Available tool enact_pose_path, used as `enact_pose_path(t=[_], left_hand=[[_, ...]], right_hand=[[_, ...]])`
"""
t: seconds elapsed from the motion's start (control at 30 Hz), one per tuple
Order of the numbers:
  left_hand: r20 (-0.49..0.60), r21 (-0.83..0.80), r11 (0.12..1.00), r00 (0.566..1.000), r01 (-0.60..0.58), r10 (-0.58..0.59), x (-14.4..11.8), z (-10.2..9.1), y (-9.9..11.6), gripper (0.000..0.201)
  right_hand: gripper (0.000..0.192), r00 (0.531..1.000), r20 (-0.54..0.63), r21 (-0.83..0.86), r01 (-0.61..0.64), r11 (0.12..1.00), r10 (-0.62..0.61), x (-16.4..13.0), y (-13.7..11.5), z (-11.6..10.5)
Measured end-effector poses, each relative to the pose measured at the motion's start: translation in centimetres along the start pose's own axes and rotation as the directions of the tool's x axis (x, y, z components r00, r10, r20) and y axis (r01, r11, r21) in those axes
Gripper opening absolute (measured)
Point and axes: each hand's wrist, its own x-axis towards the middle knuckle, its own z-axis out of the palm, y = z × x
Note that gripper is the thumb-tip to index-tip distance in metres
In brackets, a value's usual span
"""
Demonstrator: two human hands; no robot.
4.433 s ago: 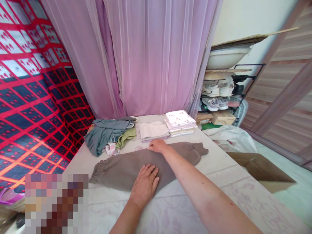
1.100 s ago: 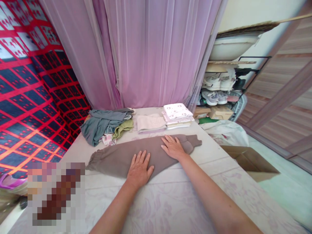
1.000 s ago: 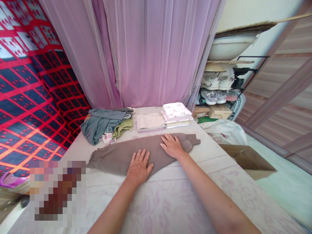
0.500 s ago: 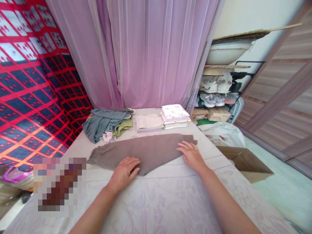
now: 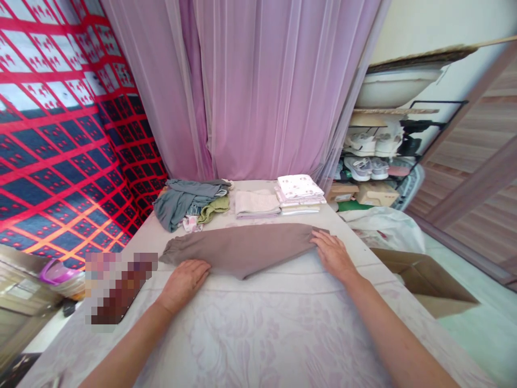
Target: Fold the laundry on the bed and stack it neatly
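Brown pants (image 5: 242,250) lie flat & folded lengthwise across the table (image 5: 283,334), cuffs to the left, waistband to the right. Left hand (image 5: 184,279) rests palm-down on the near edge of the leg part, fingers loosely curled, gripping nothing that shows. Right hand (image 5: 333,254) sits at the waistband end, fingers spread & flat, fingertips on the fabric, rest of the hand on the table. Pants thus span between both hands, just beyond them. Behind: a loose heap of grey-green clothes (image 5: 189,200) at the far left, a folded beige stack (image 5: 257,203) mid, a folded white printed stack (image 5: 299,188) far right. Pink curtain (image 5: 274,86) hangs past the table; cardboard box (image 5: 428,283) on the floor to the right.
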Motion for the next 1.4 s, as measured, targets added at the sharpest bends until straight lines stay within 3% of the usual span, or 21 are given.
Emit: enact_pose_path(t=[0.1,0.17,0.23,0.33,0.43,0.5,0.57,0.63,0.67,0.73,0.83,0.93,1.0,1.1,1.3,1.4], left_hand=[[-0.132,-0.042,0.990,0.982,0.132,-0.136,0.6,-1.5,-0.6,0.039],[-0.206,-0.067,0.974,0.952,0.216,-0.225,1.5,-3.8,-0.8,0.040],[-0.215,-0.070,0.962,0.938,0.263,-0.272,2.7,-6.8,-0.6,0.043],[-0.123,-0.030,0.963,0.955,0.268,-0.270,5.1,-11.1,-0.4,0.040],[0.079,-0.022,0.971,0.969,0.236,-0.234,8.1,-12.5,-1.3,0.036],[0.194,0.031,0.977,0.957,0.212,-0.214,9.8,-11.5,-2.1,0.035],[0.257,0.122,0.975,0.943,0.185,-0.211,10.8,-9.3,-2.6,0.037],[0.225,0.229,0.956,0.946,0.181,-0.233,10.9,-6.6,-2.5,0.039],[0.202,0.253,0.949,0.949,0.187,-0.241,10.6,-5.3,-2.1,0.039],[0.170,0.232,0.961,0.966,0.153,-0.195,9.7,-2.8,-1.0,0.037],[0.148,0.148,0.981,0.978,0.127,-0.149,8.1,0.2,0.9,0.044],[0.171,0.131,0.973,0.962,0.190,-0.211,7.1,2.2,1.7,0.054],[0.191,0.139,0.966,0.952,0.215,-0.240,6.8,3.0,1.5,0.059],[0.202,0.129,0.970,0.952,0.208,-0.231,6.8,3.6,0.8,0.061],[0.209,0.105,0.969,0.948,0.222,-0.240,7.2,4.0,0.5,0.063],[0.190,0.072,0.972,0.953,0.225,-0.235,7.0,3.5,1.3,0.060]], right_hand=[[0.037,0.998,-0.056,0.063,-0.013,0.998,0.016,0.7,-0.4,-2.2],[0.037,0.998,-0.043,0.112,-0.050,0.992,0.055,1.4,-0.6,-4.5],[0.039,0.993,-0.001,0.156,-0.118,0.981,0.119,2.0,-0.4,-7.0],[0.040,0.985,0.147,0.207,-0.124,0.970,0.095,3.1,0.7,-10.1],[0.038,0.948,0.317,0.272,-0.054,0.961,-0.037,4.4,2.0,-10.9],[0.038,0.909,0.412,0.252,-0.053,0.966,-0.058,5.2,2.2,-9.8],[0.039,0.870,0.490,0.115,-0.119,0.986,0.048,5.6,1.7,-7.9],[0.040,0.868,0.455,-0.060,-0.193,0.979,0.200,5.6,0.3,-5.9],[0.041,0.894,0.401,-0.070,-0.186,0.980,0.198,5.5,-0.7,-4.9],[0.042,0.956,0.271,0.026,-0.128,0.991,0.116,5.0,-3.6,-3.3],[0.044,0.985,0.173,0.183,-0.036,0.982,0.004,4.3,-9.5,-1.5],[0.051,0.951,0.266,0.278,0.082,0.957,-0.158,4.1,-14.9,0.1],[0.055,0.918,0.329,0.299,0.120,0.947,-0.220,4.2,-16.6,1.0],[0.058,0.907,0.381,0.246,0.086,0.965,-0.178,4.2,-15.1,1.7],[0.056,0.928,0.370,0.009,-0.050,0.999,0.043,2.3,-6.1,1.0],[0.055,0.933,0.354,-0.045,-0.056,0.997,0.068,1.8,-4.3,1.3]])
